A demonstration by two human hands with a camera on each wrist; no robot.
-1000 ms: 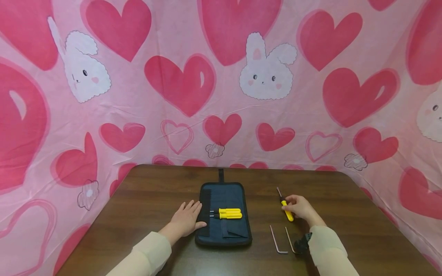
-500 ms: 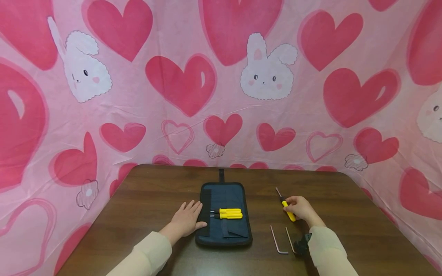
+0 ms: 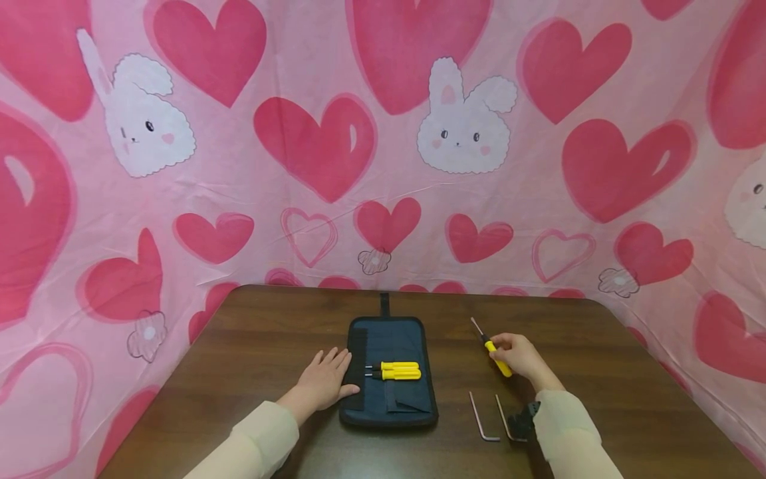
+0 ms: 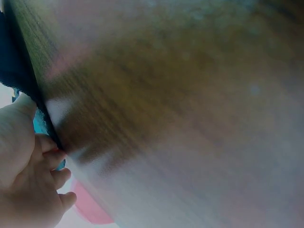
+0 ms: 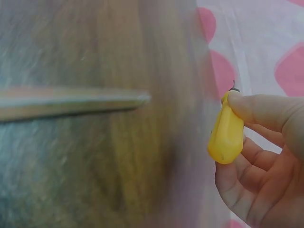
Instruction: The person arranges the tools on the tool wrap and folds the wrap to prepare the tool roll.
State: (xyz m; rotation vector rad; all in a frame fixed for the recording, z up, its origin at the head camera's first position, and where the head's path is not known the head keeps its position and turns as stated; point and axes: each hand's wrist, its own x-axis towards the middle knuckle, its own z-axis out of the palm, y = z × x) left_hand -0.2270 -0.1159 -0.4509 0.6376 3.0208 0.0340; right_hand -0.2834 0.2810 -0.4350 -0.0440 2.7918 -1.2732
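My left hand (image 3: 323, 382) lies with extended fingers on the left edge of an unrolled dark blue tool pouch (image 3: 401, 336). In the left wrist view, the fingers of that hand (image 4: 28, 161) meet the dark pouch edge (image 4: 16, 52). Two yellow-handled screwdrivers (image 3: 399, 374) lie side by side across the pouch, shafts to the left. Right of the pouch, my right hand (image 3: 522, 356) pinches a third yellow screwdriver (image 3: 499, 362) by its handle, its metal shaft aimed forward and left. The right wrist view shows thumb and fingers around the yellow handle (image 5: 225, 135).
Two L-shaped hex keys, one at left (image 3: 477, 419) and one at right (image 3: 501, 416), lie on the brown wooden table (image 3: 287, 319) in front of the right wrist. A black strap (image 3: 384, 304) extends from the pouch's far end. A pink heart-patterned cloth (image 3: 407, 179) stands behind.
The right hand has moved slightly away from me with the screwdriver, whose tip has swung left and forward. The left hand and pouch have stayed put.
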